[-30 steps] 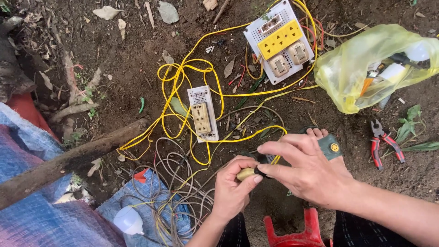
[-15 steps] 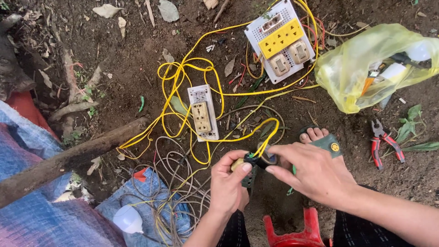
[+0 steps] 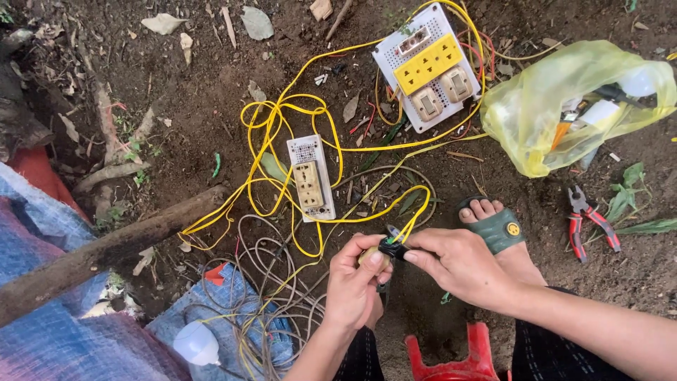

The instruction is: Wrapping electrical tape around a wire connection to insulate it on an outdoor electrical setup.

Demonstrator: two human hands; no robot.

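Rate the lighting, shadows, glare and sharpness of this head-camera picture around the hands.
Head view: soft, even daylight, no hard shadows on the soil; no strong glare, only a mild sheen on the yellow plastic bag; left hand, right hand and the small black part between them look sharp; yellow wires are crisp; the blue tarp at the edge looks slightly soft.

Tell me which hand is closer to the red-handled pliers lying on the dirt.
Right. The right hand is at the black fitting, with the sandalled foot between it and the pliers further right. The left hand is further left, beyond the fitting.
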